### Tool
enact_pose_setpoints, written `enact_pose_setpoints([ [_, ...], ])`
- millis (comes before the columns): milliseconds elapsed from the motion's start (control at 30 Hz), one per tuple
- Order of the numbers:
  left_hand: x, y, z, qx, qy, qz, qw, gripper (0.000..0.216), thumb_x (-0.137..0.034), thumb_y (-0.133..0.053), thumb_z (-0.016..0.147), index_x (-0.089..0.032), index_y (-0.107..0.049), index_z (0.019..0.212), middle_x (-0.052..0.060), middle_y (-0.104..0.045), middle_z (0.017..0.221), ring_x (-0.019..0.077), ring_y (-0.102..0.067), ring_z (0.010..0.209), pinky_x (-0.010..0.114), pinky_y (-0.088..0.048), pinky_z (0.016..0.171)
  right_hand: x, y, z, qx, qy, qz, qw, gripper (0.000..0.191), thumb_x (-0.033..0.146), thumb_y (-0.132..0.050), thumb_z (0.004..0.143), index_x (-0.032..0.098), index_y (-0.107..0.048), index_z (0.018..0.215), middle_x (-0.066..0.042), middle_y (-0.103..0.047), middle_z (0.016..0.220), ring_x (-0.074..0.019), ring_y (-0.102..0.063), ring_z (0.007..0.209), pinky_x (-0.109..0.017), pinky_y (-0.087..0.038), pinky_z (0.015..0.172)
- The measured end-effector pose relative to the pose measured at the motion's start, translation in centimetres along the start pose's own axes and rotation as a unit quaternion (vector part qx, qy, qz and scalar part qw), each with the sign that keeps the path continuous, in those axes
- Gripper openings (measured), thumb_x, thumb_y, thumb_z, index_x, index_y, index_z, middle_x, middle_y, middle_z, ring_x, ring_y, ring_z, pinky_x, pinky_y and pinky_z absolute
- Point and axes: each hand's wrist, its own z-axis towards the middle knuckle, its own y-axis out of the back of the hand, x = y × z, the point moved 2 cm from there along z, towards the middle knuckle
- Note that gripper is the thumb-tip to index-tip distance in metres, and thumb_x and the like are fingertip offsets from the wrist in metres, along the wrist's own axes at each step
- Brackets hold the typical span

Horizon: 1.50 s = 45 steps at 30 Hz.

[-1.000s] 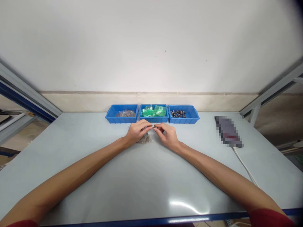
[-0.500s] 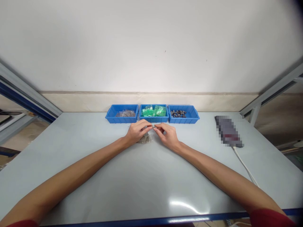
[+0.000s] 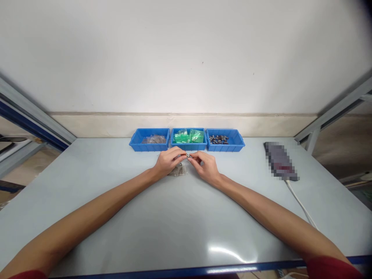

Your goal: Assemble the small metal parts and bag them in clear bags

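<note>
My left hand [image 3: 168,161] and my right hand [image 3: 205,166] meet over the far middle of the grey table [image 3: 180,217], just in front of the blue bins. Both pinch a small metal part [image 3: 188,155] between their fingertips. A clear plastic bag [image 3: 176,171] with small dark parts lies on the table under my left hand, partly hidden by it. Whether my left hand also grips the bag I cannot tell.
Three blue bins stand in a row at the back: the left bin [image 3: 149,140] holds clear bags, the middle bin [image 3: 188,138] green bags, the right bin [image 3: 225,140] loose small metal parts. A blurred dark device [image 3: 280,161] with a white cable [image 3: 300,205] lies at right.
</note>
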Motion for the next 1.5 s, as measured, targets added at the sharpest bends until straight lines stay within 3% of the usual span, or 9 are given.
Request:
enact_pose_setpoints([
  [367,0.26,-0.28,-0.3,0.01,-0.04,0.022,0.999,0.015,-0.026,-0.056,0.092,-0.014,-0.064,0.087,0.005,-0.069,0.079,0.0119,-0.062,0.072,0.021,-0.048,0.063,0.03,0.01,0.01,0.006,0.008,0.006,1.0,0.019,0.022,-0.049,0.093,0.018,-0.067,0.099,-0.006,-0.07,0.082,-0.0153,-0.062,0.07,-0.027,-0.049,0.064],
  [867,-0.11,0.0,-0.02,0.004,-0.018,0.011,1.0,0.016,-0.021,-0.052,0.093,-0.014,-0.066,0.092,0.007,-0.07,0.084,0.0131,-0.064,0.078,0.022,-0.05,0.069,-0.04,-0.09,-0.09,-0.004,-0.006,0.006,1.0,0.015,0.027,-0.056,0.09,0.017,-0.067,0.091,-0.001,-0.062,0.067,-0.0122,-0.052,0.057,-0.024,-0.044,0.058],
  [1500,-0.05,0.01,0.1,-0.004,-0.014,0.013,1.0,0.017,-0.025,-0.054,0.093,-0.014,-0.067,0.088,0.007,-0.071,0.082,0.0133,-0.065,0.076,0.022,-0.052,0.068,-0.05,-0.09,-0.1,-0.001,-0.008,0.003,1.0,0.016,0.029,-0.055,0.09,0.018,-0.065,0.084,-0.001,-0.059,0.063,-0.0122,-0.05,0.055,-0.024,-0.042,0.055],
])
